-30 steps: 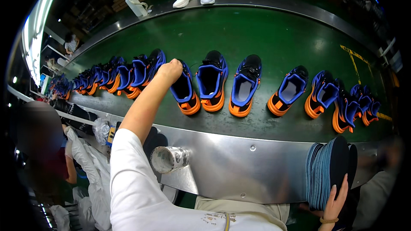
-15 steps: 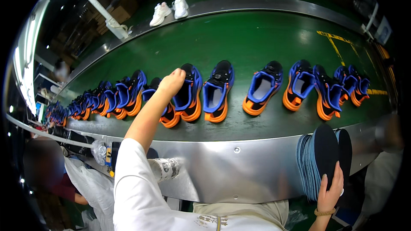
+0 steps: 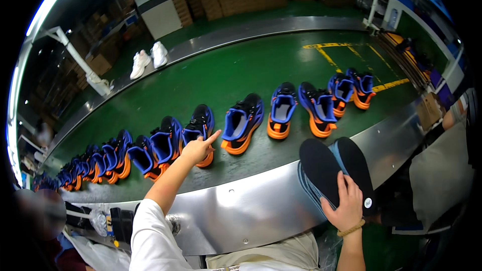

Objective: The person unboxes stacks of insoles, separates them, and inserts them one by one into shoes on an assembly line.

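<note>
A row of black, blue and orange sneakers stands on the green belt (image 3: 211,83). Over the heel of one sneaker (image 3: 203,115) is my left hand (image 3: 195,151), index finger stretched out to the right, nothing held. That fingertip comes close to the neighbouring sneaker (image 3: 244,120), which has a grey lining inside. At the right, my right hand (image 3: 346,201) has thumb and fingers on opposite sides of the lower end of a black insole (image 3: 319,163). This insole tops a blue-edged stack. A second pile of insoles (image 3: 356,163) lies against it on the right.
The steel ledge (image 3: 236,211) runs along the near side of the belt. Two white sneakers (image 3: 140,64) stand on the far rail. At the lower left are a clear plastic bag (image 3: 100,222) and a blurred person. Another person's arm (image 3: 458,110) shows at the right.
The view has swung to the right. My left hand has left the toe of one sneaker and come to the one right of it, index finger now extended. My right hand stays at the insoles.
</note>
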Available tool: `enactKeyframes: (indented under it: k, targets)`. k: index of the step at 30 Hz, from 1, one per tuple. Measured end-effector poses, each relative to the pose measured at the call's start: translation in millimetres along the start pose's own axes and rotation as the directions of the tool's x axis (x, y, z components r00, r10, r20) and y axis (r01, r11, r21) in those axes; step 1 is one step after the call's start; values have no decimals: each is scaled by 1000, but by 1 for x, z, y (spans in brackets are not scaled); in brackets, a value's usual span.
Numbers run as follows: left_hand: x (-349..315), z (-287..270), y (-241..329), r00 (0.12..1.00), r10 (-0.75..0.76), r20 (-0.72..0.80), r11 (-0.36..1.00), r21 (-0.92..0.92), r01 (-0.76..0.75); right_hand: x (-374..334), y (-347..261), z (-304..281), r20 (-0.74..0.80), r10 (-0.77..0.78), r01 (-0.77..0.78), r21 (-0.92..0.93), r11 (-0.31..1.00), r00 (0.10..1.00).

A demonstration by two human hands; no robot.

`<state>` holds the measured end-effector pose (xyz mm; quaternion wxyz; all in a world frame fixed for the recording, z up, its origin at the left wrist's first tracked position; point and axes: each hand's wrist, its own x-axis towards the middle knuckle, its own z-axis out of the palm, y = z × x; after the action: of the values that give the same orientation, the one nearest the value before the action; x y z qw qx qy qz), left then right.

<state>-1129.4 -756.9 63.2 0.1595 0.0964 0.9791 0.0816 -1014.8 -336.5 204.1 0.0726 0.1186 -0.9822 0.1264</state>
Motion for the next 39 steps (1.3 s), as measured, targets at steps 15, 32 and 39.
enactKeyframes:
  k: [15, 32, 39]
  targets:
    - [-57, -11, 140, 997, -20, -73, 924, -383, -9, -3, 39, -9, 141, -49, 37, 82, 996, 989]
    - [-170, 44, 195, 682, -456, -572, 699, -704, -123, -39, -74, -67, -17, -531, 517, 259, 816, 847]
    - [-152, 37, 163, 820, -567, 76, -235, -969, -73, -40, -105, 2, 196, -662, 632, 200, 749, 723]
